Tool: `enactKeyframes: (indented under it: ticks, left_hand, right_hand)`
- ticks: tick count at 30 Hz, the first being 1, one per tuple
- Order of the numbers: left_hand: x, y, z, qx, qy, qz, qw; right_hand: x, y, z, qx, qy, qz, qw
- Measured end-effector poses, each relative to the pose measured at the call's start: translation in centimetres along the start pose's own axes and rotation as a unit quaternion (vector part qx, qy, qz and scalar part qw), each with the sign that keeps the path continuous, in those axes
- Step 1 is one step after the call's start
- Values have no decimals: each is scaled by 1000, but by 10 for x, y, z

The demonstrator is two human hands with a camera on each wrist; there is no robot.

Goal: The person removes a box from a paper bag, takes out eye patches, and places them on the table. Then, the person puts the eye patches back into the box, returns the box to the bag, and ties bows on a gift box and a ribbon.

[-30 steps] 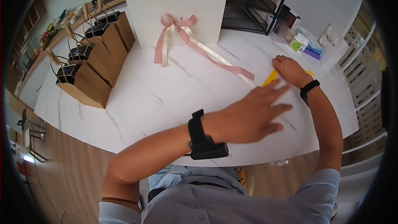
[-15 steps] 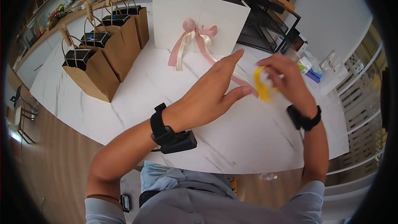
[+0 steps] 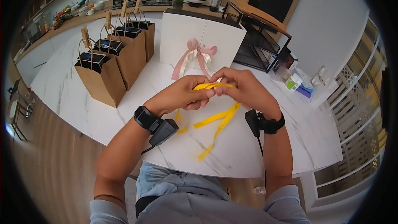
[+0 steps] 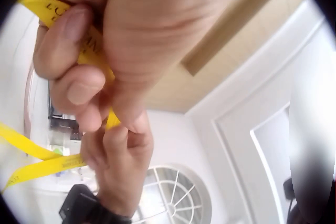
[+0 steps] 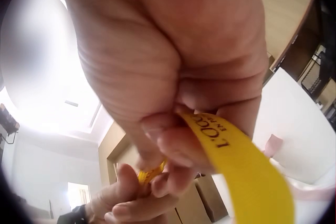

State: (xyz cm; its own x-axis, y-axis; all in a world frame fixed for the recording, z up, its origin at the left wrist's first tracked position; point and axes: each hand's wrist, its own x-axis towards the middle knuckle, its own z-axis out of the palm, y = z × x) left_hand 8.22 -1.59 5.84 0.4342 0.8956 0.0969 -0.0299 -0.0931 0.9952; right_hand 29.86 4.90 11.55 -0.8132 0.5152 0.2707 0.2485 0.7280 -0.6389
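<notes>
presumably against slipping, the yellow lettered ribbon (image 3: 232,110) is pinched by left hand (image 3: 181,94) and right hand (image 3: 248,86) above the marble-patterned table (image 3: 306,128) in the head view, wrapped by curled fingers (image 4: 81,86) in the left-wrist, and gripped, one length trailing, in the right-wrist.

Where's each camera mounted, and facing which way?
Head: worn there, facing forward and down at the yellow ribbon; left hand, right hand, arms, shirt show.
Left wrist: worn there, facing left hand and ribbon; right hand beyond.
Right wrist: worn there, facing right hand and ribbon; left hand beyond.
Both wrist views share both hands and ribbon.
</notes>
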Motion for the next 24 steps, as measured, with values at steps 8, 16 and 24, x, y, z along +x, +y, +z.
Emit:
enactKeyframes:
  ticks: [8,16,24]
  left_hand:
    - [6,-30,-30,-105,8,-23,994]
    - [8,-36,-23,-95,76,-7,993]
    - [0,-34,-20,-60,97,-38,993]
  right_hand:
    - [22,34,-9,12,-101,173,980]
    - [42,42,21,174,-183,52,966]
    - [44,72,16,262,-128,52,955]
